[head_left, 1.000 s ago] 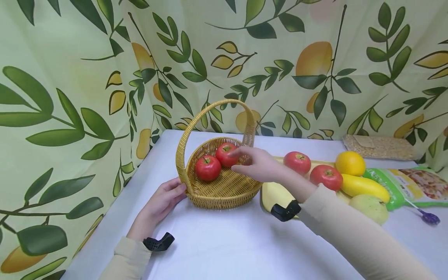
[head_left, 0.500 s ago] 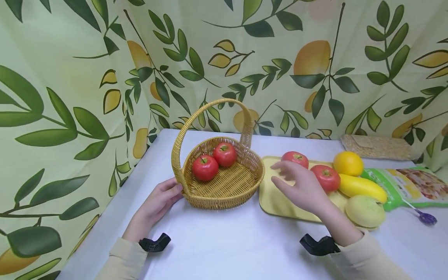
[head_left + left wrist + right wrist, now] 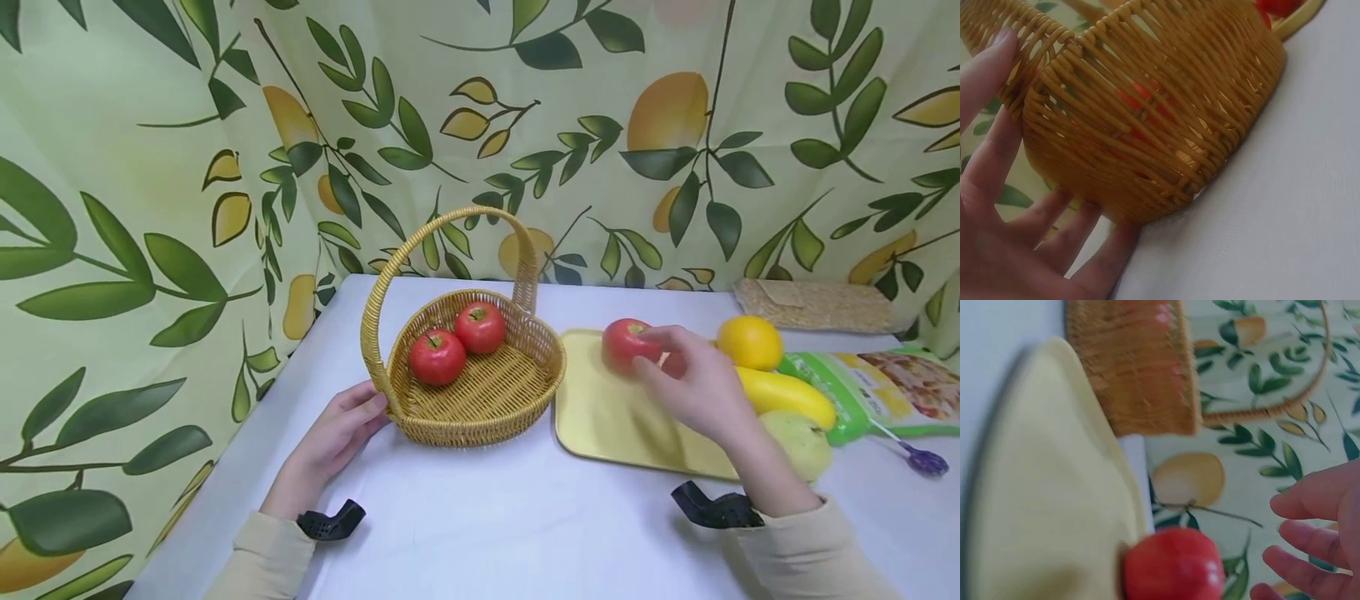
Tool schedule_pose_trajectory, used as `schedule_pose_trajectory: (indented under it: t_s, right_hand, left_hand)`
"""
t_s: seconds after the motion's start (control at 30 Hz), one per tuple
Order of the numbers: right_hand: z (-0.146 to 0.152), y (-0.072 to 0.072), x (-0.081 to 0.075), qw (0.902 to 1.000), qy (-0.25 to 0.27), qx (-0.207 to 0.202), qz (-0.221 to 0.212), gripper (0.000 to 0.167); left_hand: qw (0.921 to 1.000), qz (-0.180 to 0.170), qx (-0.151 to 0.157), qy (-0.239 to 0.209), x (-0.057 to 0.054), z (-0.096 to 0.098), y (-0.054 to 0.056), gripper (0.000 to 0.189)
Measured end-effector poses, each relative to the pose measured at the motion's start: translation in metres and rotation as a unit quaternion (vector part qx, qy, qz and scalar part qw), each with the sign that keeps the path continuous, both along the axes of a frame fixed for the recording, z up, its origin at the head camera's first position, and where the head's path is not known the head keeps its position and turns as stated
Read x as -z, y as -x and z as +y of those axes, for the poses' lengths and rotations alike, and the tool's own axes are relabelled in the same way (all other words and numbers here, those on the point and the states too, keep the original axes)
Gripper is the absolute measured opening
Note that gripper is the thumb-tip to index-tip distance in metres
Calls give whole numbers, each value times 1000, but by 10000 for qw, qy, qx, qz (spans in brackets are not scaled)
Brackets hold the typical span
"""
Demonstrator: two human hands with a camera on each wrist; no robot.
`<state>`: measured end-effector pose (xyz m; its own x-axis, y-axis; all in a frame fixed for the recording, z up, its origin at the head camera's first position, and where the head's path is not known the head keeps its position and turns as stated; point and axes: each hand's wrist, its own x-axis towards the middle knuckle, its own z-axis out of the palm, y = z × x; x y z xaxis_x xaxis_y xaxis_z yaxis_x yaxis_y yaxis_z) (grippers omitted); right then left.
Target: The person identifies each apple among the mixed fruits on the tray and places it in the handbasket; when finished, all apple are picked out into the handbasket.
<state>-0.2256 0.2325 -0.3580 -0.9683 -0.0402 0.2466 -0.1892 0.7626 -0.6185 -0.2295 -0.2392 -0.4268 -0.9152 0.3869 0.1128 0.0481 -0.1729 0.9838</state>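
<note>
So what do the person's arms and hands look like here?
The left hand and right hand are ungloved. The left sleeve and right sleeve are plain beige. A left device and right device, both black and bent, sit near the wrists. No cables show.

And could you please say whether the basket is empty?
Partly filled: the basket holds two red fruits, with bare woven floor beside them.

Red apples, golden-brown basket, leaf-patterned cloth
</note>
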Motion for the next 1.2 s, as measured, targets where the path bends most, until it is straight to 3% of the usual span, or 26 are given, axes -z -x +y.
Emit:
schedule_pose_trajectory:
  t_s: [0.13,0.3,0.63,0.83,1.2]
  right_hand:
    - [17,1,-7,9974,209,333,-612,56]
    - [31,4,-10,9920,212,381,-1185,70]
    - [37,9,-5,9922,6,-44,-1243,71]
    - [39,7,-2,9920,-128,-256,-1228,68]
    - [39,7,-5,9841,45,-384,-1735,96]
  left_hand:
    - [10000,16,59,-15,1,0,1,27]
    - [10000,41,57,-32,1,0,1,27]
    - [10000,-5,-30,23,2,-1,1,28]
    - [9998,108,142,-81,3,0,2,26]
    - [9999,79,82,-40,3,-1,1,26]
